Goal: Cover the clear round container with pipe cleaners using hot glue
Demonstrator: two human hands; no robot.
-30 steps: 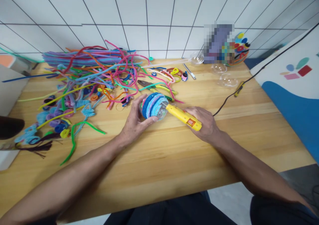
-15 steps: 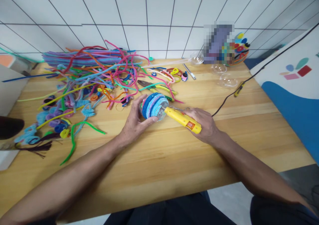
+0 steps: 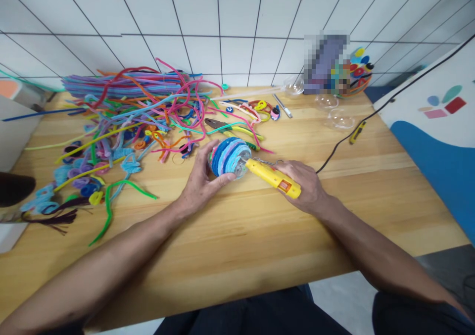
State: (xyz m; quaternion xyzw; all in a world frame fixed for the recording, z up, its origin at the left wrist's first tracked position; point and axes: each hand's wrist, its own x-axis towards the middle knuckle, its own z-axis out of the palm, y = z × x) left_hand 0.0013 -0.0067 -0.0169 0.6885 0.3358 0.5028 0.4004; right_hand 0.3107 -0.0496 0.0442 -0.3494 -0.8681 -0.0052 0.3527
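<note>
**Ball in Left, Gun at Four O'Clock**

The ball (image 3: 227, 157) sits mid-view over the bench (image 3: 230, 256), wrapped in blue and lilac bands with a clear end bare. The hands are apart: the left hand (image 3: 202, 176) clamps the ball from nine o'clock, and the right hand (image 3: 306, 184) grips the yellow gun (image 3: 274, 176), nozzle at the clear end; contact cannot be told. Good practice, I judge: steady the ball, squeeze lightly, keep the left thumb off the nozzle. No writing is legible; toward three o'clock, a panel (image 3: 408, 100) bears a coloured-shape logo (image 3: 453, 106).
</note>
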